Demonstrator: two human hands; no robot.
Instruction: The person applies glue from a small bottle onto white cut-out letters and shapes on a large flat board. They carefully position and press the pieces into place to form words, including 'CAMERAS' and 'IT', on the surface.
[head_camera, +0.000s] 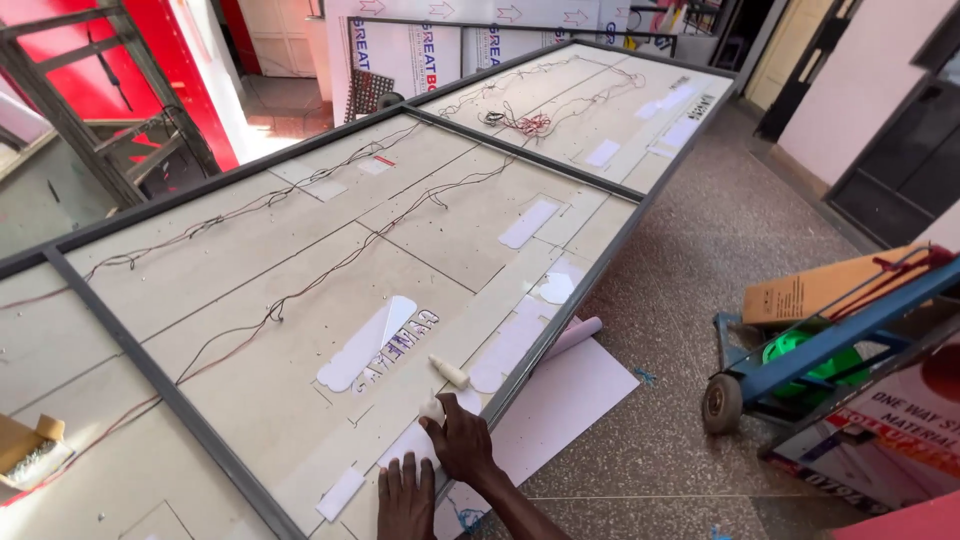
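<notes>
A small white piece was pinched in the closed fingers of the right hand on the large framed sign panel. The left hand was laid flat and open on white backing paper. A small glue tube lay just beyond. A cardboard box holding small hardware was seen at the left.

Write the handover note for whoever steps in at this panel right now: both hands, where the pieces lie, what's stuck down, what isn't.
Left hand: flat on the panel's near edge, fingers spread on a white cut-out piece, holding nothing.
Right hand: pressing at a small white object; grip unclear.
Small glue tube lies on the panel beyond the right hand.
Large grey-framed panel: white cut-out shapes and a strip of letters already lie on it, and thin wires run across.
Whether these pieces are bonded cannot be told.
White sheet lies on the floor beside the frame.
</notes>
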